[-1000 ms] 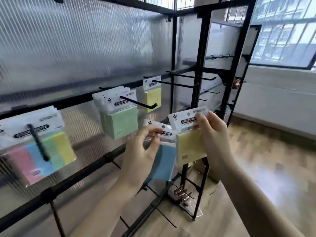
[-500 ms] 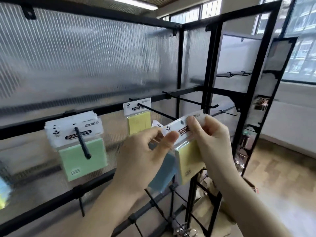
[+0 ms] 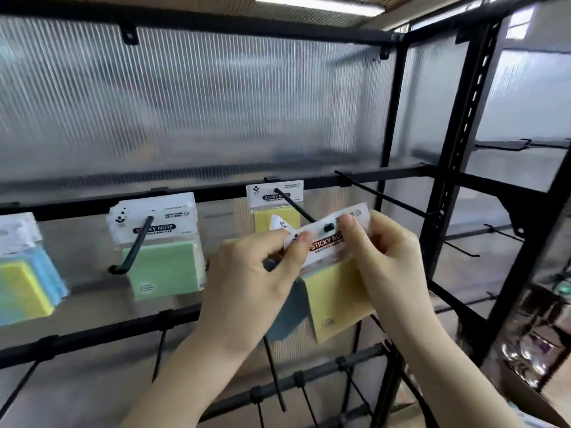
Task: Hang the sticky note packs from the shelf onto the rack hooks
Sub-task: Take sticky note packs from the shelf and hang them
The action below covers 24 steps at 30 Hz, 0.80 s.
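Scene: a black metal rack [image 3: 445, 186] with ribbed translucent panels, crossed by a horizontal bar that carries forward-pointing hooks.
Left hand [image 3: 250, 288]: fingers curled, thumb and forefinger pinching the left end of the white header card of a yellow sticky note pack [image 3: 336, 301]; a blue pack [image 3: 285, 316] hangs behind the palm, and how it is held cannot be told.
Right hand [image 3: 383, 261]: fingers bent, pinching the right end of the same header card.
Yellow pack: held just below the middle of the bar, tilted up to the right, its hang hole at the tip of a hook [image 3: 296, 208].
Already hung: a second yellow pack [image 3: 275, 199] at the back of that hook; green packs [image 3: 163, 257] on the hook to its left; a multicoloured pack [image 3: 24, 273] at the rack's left edge.
Right of the hands: a bare hook [image 3: 389, 196] juts from the bar.
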Motion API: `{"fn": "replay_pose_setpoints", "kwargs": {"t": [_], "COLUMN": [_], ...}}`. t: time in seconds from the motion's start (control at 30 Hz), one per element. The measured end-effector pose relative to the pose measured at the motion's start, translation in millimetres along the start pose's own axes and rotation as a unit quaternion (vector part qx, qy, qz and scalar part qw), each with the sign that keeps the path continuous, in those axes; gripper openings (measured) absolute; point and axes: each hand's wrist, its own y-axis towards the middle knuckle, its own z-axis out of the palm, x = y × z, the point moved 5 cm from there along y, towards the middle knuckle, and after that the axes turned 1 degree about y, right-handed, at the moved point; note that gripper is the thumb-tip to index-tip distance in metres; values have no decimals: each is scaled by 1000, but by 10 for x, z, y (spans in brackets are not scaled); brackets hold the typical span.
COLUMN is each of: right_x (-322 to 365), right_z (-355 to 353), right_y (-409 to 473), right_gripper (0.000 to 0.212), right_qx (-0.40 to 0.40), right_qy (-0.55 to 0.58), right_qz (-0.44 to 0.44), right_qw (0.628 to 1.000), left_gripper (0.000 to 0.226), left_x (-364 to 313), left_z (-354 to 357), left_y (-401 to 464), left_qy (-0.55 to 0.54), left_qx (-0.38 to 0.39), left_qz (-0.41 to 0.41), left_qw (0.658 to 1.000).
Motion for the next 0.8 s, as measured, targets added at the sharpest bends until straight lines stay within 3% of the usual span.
{"fn": "replay_pose_setpoints", "kwargs": {"t": [0.17,0.33,0.57,0.8], "right_x": [-259,-512,-832,-941], "right_z": [108,243,458,551], "right_y": [128,301,483,649], "right_gripper": [46,16,32,55], "right_qx": [63,78,73,61], "right_qy": [2,6,-28,-73], "right_qz": [27,44,64,74], "right_qw": [998,996,995,993], "left_gripper": [59,46,28,22], "left_x": [154,406,861,950], "left_z": [19,13,132,105], "left_y": [22,60,10,-140], "left_qy": [139,243,277,281], "left_qx": [-45,-146,-130,-113], "left_qz": [-28,-40,-184,-202], "left_qw": [989,958,934,931]}}
